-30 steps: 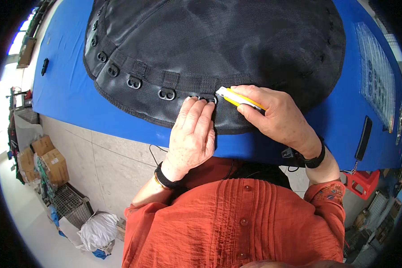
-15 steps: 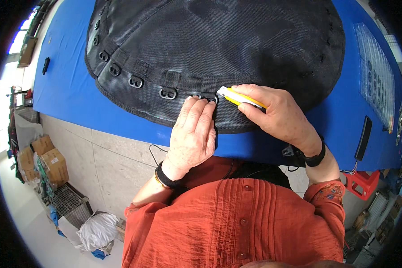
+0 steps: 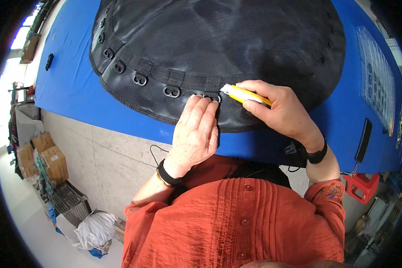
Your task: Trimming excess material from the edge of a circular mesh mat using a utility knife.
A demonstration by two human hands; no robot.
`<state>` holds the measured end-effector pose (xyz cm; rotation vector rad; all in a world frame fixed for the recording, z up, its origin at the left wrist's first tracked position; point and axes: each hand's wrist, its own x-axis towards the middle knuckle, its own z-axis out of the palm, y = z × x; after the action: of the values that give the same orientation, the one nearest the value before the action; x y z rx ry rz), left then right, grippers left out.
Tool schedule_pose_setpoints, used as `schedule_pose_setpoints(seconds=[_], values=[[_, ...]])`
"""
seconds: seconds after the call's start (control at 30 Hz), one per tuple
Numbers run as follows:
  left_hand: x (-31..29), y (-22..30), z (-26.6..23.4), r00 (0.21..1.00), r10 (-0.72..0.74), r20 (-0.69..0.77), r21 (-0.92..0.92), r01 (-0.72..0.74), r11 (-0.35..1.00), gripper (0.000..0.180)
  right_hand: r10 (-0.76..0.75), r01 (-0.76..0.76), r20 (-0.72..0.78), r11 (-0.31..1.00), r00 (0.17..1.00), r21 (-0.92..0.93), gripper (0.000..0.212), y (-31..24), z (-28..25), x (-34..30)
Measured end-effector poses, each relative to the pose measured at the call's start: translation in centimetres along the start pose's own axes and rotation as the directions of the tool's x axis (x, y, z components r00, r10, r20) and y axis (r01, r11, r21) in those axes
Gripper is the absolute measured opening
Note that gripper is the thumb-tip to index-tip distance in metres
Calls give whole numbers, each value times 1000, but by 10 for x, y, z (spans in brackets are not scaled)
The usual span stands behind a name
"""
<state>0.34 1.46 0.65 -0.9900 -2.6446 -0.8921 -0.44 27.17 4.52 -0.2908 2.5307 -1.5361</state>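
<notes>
A large black mesh fabric piece (image 3: 236,44) with a bound, rounded edge is spread in front of me. Black webbing loops along its near border each carry a black plastic double ring (image 3: 172,91). My left hand (image 3: 195,129) has its fingers together, bent at the tips over one such ring (image 3: 213,96) and partly covering it; its thumb is mostly hidden. Just right of that ring, my right hand (image 3: 283,107) grips a yellow and white utility knife (image 3: 250,95). The knife's front end points left at the webbing; the blade is too small to make out.
A blue-covered table (image 3: 134,125) lies under the fabric. On its right are a clear plastic sheet (image 3: 376,78) and a long black strip (image 3: 364,140). A small black object (image 3: 49,61) lies at the left. Cardboard boxes (image 3: 53,161) and a red stool (image 3: 362,185) stand beyond the table.
The fabric's left part appears slightly farther right. The knife's tip has moved a little right, and both hands keep nearly the same places and holds.
</notes>
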Motion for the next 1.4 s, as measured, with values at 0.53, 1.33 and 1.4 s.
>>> schedule_pose_setpoints(seconds=[0.53, 1.33, 1.4], values=[[-2, 2, 1, 1000, -20, 9, 41, 20, 999, 49, 212, -180, -37, 898, 977, 401, 38, 17, -6, 9], [0, 1, 1, 1000, 4, -2, 51, -4, 999, 48, 268, -327, 232, 904, 935, 274, 50, 0, -12, 1], [0, 1, 1, 1000, -3, -2, 45, 3, 999, 47, 287, -347, 264, 912, 921, 220, 50, -6, -12, 1]])
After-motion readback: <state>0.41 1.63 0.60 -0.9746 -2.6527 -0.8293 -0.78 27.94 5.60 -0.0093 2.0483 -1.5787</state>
